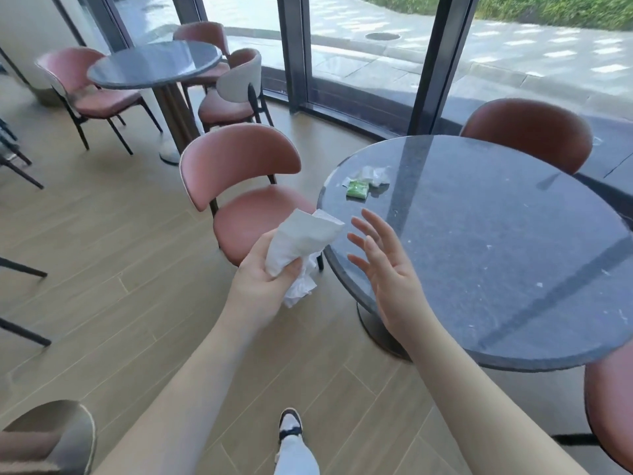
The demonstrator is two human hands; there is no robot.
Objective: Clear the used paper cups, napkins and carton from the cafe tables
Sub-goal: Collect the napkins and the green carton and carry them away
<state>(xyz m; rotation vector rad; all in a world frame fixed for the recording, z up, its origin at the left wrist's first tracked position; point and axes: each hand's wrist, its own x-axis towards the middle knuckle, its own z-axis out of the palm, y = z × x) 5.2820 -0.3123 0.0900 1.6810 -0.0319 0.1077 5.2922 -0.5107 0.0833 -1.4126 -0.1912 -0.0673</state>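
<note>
Napkins [301, 248] sit bunched in the left hand [263, 279], grip clamped round them, at centre frame. Green wrapper [357, 189] and clear scrap [373, 174] lie up-frame on the table [496, 234]. Right hand [387, 269], fingers spread and holding nothing, is nearer; reach runs up-frame.

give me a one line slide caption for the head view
Left hand grips crumpled white napkins while the open right hand reaches toward the green packet on the round table.
</note>
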